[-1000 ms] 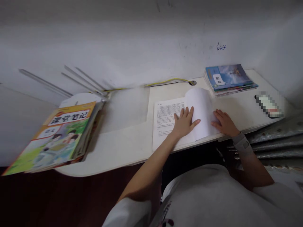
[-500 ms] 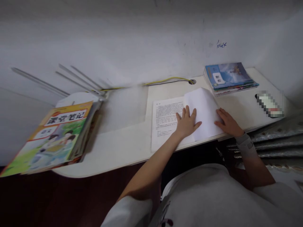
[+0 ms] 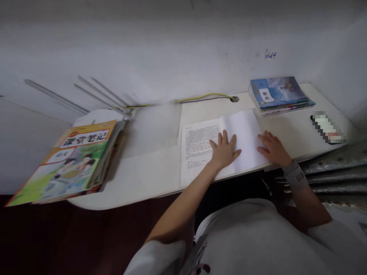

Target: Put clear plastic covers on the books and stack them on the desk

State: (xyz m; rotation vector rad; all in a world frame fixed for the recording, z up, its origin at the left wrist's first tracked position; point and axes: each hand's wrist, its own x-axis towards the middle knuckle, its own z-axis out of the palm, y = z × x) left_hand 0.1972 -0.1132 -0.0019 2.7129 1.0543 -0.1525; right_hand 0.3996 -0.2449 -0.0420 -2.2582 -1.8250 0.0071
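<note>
An open white booklet (image 3: 200, 147) lies on the white desk (image 3: 149, 172), its left page printed, its right page blank. My left hand (image 3: 225, 151) rests flat near the booklet's fold, fingers spread. My right hand (image 3: 272, 147) lies flat on the right page near its outer edge, a grey band on the wrist. Neither hand grips anything.
A stack of colourful workbooks (image 3: 71, 164) overhangs the desk's left end. A second stack with a blue cover (image 3: 279, 93) sits at the back right. A blurred dark object (image 3: 328, 128) lies at the far right. A yellow cable (image 3: 200, 97) runs along the wall.
The raised right page has come down and now lies flatter under my right hand. My left hand stayed on the fold.
</note>
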